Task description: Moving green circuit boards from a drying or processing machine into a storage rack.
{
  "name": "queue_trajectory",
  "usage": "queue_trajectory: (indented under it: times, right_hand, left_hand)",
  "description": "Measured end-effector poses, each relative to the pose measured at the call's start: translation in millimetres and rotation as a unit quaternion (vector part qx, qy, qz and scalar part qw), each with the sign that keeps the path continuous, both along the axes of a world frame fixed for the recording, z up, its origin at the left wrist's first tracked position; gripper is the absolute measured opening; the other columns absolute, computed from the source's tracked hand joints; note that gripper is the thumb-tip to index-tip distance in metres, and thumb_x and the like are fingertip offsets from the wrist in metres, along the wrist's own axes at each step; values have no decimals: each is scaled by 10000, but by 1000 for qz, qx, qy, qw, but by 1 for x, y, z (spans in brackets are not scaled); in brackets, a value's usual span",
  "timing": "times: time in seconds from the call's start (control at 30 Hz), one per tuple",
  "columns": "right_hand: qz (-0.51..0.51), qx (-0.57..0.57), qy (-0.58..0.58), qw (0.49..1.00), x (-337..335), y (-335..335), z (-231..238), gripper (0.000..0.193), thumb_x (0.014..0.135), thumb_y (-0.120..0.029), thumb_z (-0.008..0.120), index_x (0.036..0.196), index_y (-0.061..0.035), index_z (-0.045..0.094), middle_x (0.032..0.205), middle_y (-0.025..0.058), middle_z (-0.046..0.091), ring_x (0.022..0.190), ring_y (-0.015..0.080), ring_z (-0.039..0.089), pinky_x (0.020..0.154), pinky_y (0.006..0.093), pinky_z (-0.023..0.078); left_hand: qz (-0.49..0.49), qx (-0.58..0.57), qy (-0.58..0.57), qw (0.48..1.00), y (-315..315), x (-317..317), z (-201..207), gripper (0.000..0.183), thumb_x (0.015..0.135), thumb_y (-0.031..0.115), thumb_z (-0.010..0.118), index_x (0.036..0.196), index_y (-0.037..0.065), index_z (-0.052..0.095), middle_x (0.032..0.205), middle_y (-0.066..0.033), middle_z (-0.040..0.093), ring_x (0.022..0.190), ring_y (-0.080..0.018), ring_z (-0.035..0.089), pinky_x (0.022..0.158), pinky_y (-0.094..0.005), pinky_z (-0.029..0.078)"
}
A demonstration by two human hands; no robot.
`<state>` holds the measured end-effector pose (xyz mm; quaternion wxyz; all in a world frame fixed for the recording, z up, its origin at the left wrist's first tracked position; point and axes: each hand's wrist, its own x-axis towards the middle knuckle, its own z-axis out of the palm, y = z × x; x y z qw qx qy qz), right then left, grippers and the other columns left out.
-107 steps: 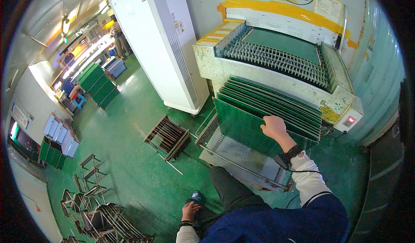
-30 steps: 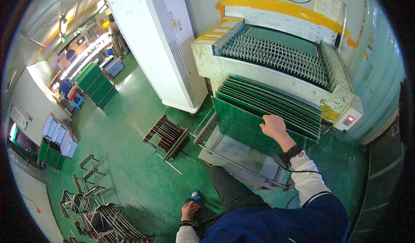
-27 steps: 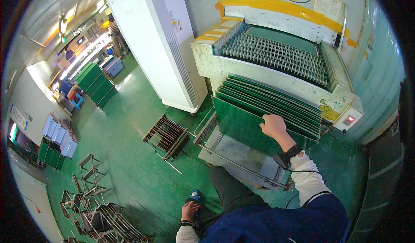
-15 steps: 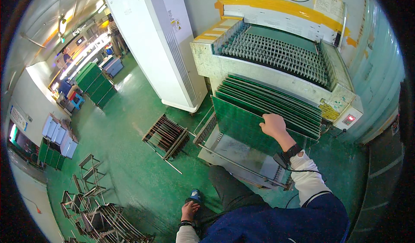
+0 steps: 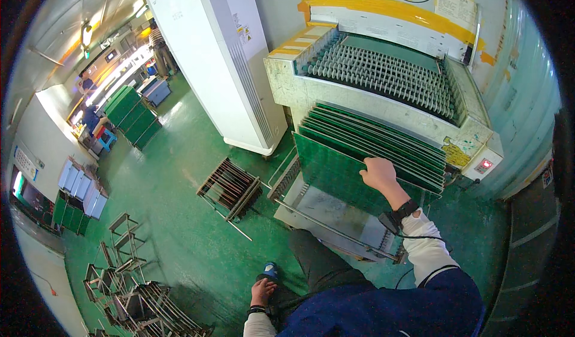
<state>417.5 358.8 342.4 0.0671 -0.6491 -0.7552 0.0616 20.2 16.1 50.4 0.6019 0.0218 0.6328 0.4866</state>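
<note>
My right hand [image 5: 379, 173] is closed on the top edge of the nearest green circuit board panel [image 5: 332, 166]. This panel leans in a metal rack [image 5: 311, 220] that stands on the floor before me. Behind it, several more green panels [image 5: 383, 142] stand in a row, their upper edges spaced apart. Low beside my leg hangs my left hand [image 5: 263, 291], its fingers curled in and nothing visible in them. A dark band circles each wrist, and a cable runs from the right one.
A roller conveyor machine [image 5: 383, 73] stands behind the rack, a tall white cabinet [image 5: 221, 55] to its left. An empty slotted rack [image 5: 230, 187] sits on the green floor. Several metal racks [image 5: 138, 301] crowd the lower left. Far left, a person [image 5: 91, 118] sits near stacked green panels [image 5: 132, 115].
Both my hands and the panels hold their places. In the far left background, the seated person has shifted posture slightly.
</note>
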Motion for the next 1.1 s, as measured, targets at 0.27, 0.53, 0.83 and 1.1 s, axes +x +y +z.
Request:
queue_trajectory:
  times: [0.27, 0.53, 0.83, 1.1]
  right_hand:
    - [-9, -2, -5, 1000, -1, -1, 1, 287, 758, -308, 647, 863, -46, 598, 804, 157, 625, 816, 344, 602, 699, 450, 479]
    - [-7, -10, -8, 1000, -3, -2, 4, 283, 774, -303, 618, 875, -40, 603, 839, 161, 632, 821, 338, 615, 709, 446, 494]
    - [-10, -12, -5, 1000, -2, -2, 4, 282, 774, -300, 618, 880, -39, 603, 835, 160, 633, 822, 337, 615, 710, 445, 494]
    - [-2, -3, -5, 1000, -1, -2, 3, 279, 774, -299, 617, 878, -41, 608, 839, 158, 634, 827, 335, 615, 711, 446, 493]
  left_hand:
    - [-1, -11, -1, 1000, 2, 1, 0, 401, 877, 207, 560, 1162, -50, 448, 935, -193, 622, 766, -286, 654, 594, -295, 523]
    - [-4, -10, 0, 1000, 0, -1, -6, 369, 885, 201, 545, 1153, -40, 464, 939, -180, 625, 764, -271, 654, 591, -291, 521]
    - [0, -16, 2, 1000, 1, 0, -2, 353, 890, 190, 536, 1150, -38, 466, 941, -175, 626, 763, -267, 654, 581, -282, 519]
    - [-4, -15, -2, 1000, 1, -2, -7, 350, 888, 181, 536, 1152, -37, 466, 930, -183, 626, 748, -273, 658, 554, -280, 512]
